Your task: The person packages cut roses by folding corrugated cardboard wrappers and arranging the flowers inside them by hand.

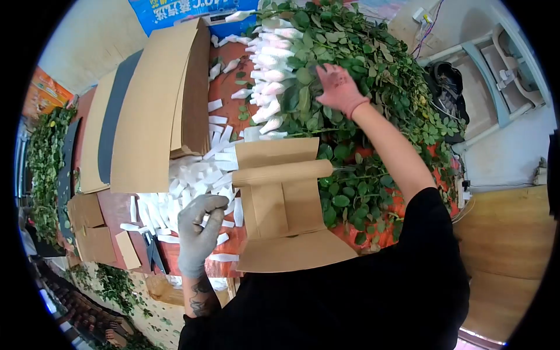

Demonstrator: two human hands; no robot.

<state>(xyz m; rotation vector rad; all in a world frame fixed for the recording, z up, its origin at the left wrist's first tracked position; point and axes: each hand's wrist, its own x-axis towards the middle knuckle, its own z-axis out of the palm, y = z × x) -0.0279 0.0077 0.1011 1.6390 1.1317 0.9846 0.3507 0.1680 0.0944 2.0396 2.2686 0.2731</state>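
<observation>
My left hand [199, 236], in a grey glove, hovers over a heap of white foam net sleeves [201, 175]. Its fingers are curled toward the thumb, and nothing shows in them. Farther out, my right hand [339, 88] wears a pink glove and reaches over the leafy stems [373, 58]. Its fingers are apart at the leaves; their tips are partly hidden. Left of that hand lies a row of flower heads in white netting [271, 76], their stems pointing right. Between my arms sits an unfolded cardboard piece [297, 207] with a rolled edge.
Tall cardboard sheets [149, 105] stand at the left of the red-covered table [224, 96]. Dark-handled scissors [154, 254] lie near the front edge beside cardboard scraps [93, 233]. A blue box [181, 14] is at the back. A pale chair frame [487, 81] stands at right.
</observation>
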